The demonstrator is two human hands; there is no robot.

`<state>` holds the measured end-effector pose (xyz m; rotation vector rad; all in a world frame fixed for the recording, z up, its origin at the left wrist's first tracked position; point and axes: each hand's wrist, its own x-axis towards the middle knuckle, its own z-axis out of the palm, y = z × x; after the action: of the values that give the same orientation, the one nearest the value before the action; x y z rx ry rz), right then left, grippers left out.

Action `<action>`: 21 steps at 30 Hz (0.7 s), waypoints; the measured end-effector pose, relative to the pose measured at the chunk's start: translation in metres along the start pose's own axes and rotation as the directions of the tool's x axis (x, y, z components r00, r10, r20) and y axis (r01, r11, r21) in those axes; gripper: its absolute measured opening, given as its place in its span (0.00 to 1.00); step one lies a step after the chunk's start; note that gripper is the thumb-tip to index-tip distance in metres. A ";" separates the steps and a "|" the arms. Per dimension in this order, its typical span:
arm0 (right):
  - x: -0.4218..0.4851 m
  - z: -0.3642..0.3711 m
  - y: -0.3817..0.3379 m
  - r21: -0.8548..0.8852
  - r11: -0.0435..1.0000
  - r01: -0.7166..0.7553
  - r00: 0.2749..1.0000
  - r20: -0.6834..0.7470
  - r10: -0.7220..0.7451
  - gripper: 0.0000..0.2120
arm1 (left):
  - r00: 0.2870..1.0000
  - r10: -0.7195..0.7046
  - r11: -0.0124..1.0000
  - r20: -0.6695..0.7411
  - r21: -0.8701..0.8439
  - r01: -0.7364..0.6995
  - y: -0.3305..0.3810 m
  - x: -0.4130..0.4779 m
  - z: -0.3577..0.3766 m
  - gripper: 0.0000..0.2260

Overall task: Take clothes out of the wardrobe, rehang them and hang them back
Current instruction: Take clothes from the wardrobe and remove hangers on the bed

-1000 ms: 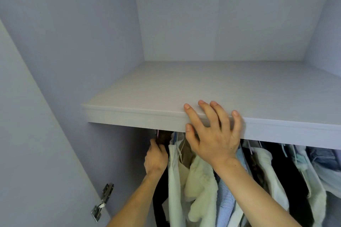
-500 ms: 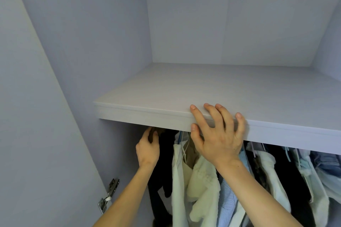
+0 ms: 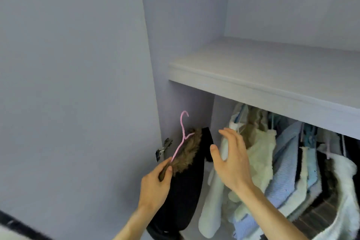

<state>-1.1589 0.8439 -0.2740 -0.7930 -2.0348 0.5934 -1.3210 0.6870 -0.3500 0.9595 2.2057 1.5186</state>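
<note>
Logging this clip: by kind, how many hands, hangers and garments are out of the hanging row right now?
Hands: 2, left hand and right hand
Hangers: 1, pink hanger
Garments: 1, black fur-trimmed coat
Total: 4

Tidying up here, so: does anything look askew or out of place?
The pink hanger hangs from nothing and tilts steeply, hook in the air. The left hand grips its lower end and the fur-trimmed black coat bunched on it.
</note>
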 end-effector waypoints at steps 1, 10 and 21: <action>-0.007 0.013 -0.002 0.033 0.995 -0.093 0.987 0.134 0.088 0.21 | 1.000 -0.024 1.000 0.007 0.017 0.024 -0.007 -0.020 -0.015 0.13; -0.126 0.110 -0.091 0.171 0.985 -0.037 0.569 0.814 -0.120 0.16 | 0.980 -0.165 0.977 -0.113 0.121 0.178 -0.054 -0.230 -0.151 0.17; -0.350 0.166 -0.239 0.499 0.864 0.065 0.159 0.850 -0.502 0.17 | 0.709 -0.506 0.686 -0.491 0.270 0.676 -0.072 -0.483 -0.225 0.15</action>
<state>-1.2213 0.4097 -0.3944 0.4767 -2.9476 1.4469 -1.1224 0.1886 -0.3866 -0.0658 2.8127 0.9546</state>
